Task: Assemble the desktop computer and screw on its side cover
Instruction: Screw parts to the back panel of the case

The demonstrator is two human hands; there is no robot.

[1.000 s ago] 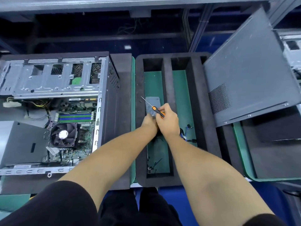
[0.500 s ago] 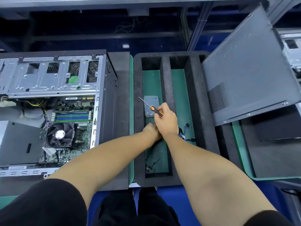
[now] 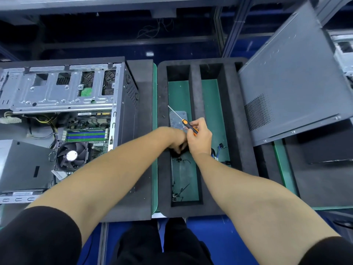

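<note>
Right hand pinches an orange-and-black screwdriver by the handle, shaft pointing up and away to its left, tip over a small grey plate lying in the tray slot. Left hand reaches down into the same slot of the black foam tray, just beside and partly under the right; its fingers are hidden, so I cannot tell whether they hold anything, likely feeling for small dark screws. Open computer case lies well to the left of both hands, motherboard and CPU fan exposed. Side cover leans tilted, well to the right of the right hand. Judgement: cover is thin sheet steel, light but wide and springy, edges likely sharp; take it by both long edges, away from the perforated vent. Screws are tiny, easily dropped; pinch them at the head.
</note>
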